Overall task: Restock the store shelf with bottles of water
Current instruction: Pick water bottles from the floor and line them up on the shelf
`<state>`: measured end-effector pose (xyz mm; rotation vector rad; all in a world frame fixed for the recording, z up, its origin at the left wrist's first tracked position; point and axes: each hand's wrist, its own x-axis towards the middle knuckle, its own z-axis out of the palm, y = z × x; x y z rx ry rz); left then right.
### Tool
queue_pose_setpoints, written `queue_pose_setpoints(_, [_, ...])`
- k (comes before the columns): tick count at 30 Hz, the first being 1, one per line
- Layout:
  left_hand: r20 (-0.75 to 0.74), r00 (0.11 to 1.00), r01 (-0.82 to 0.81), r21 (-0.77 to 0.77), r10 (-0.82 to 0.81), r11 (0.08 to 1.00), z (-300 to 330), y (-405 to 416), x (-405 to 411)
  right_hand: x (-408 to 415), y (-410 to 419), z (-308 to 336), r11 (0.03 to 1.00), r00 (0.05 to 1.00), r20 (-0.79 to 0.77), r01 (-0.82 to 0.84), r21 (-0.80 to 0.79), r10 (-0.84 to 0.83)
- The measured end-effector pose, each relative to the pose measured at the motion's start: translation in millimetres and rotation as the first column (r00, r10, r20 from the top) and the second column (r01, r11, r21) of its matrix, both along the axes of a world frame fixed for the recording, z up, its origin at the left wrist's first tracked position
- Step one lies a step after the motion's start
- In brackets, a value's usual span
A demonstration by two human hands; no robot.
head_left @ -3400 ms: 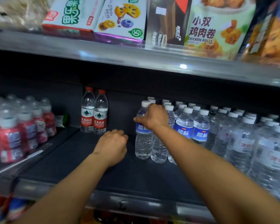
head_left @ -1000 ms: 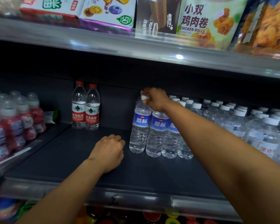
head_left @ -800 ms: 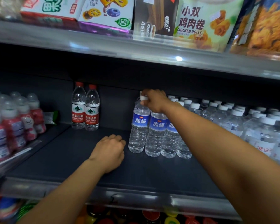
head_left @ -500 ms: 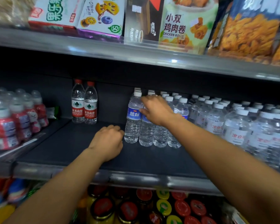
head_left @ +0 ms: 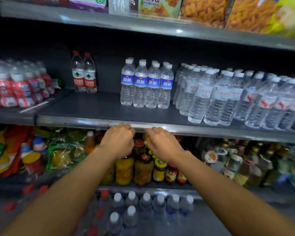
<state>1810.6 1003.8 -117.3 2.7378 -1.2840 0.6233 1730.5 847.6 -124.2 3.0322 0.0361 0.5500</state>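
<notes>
Several blue-labelled water bottles (head_left: 146,86) stand in a tidy block in the middle of the dark shelf (head_left: 85,108). Both my hands are off the shelf, just below its metal front edge (head_left: 211,132). My left hand (head_left: 117,142) has its fingers curled and holds nothing. My right hand (head_left: 160,144) is beside it with relaxed fingers, also holding nothing. Lower down, near the floor, several more white-capped water bottles (head_left: 143,203) stand packed together, blurred.
Two red-labelled bottles (head_left: 84,74) stand at the shelf's back left. Several white-labelled water bottles (head_left: 228,97) fill the right side and pink bottles (head_left: 20,89) the left. Jars (head_left: 143,167) sit on the shelf below my hands. Snack boxes (head_left: 160,5) line the shelf above.
My right hand let go of the blue-labelled bottles and my left hand left the shelf floor. Both pulled back and down below the shelf edge. The view has tilted down and back.
</notes>
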Motion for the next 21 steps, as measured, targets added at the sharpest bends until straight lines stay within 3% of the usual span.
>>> queue_pose_setpoints(12, [-0.358,0.934,0.098,0.231,-0.009,0.968,-173.9,-9.7,-126.3,-148.4,7.7,-206.1,0.958,0.956,-0.261,0.189,0.214,-0.13])
queue_pose_setpoints(16, [-0.464,0.886,0.164,0.291,-0.011,0.943,-227.4,-18.7,-147.7,-178.4,0.1,-259.6,0.913,0.862,-0.463,0.34,0.228,-0.205])
queue_pose_setpoints(21, [-0.533,0.846,0.211,0.297,-0.021,0.931,-276.0,-45.8,-156.8,-195.9,-30.6,-297.6,0.85,0.794,-0.529,0.474,0.229,-0.3])
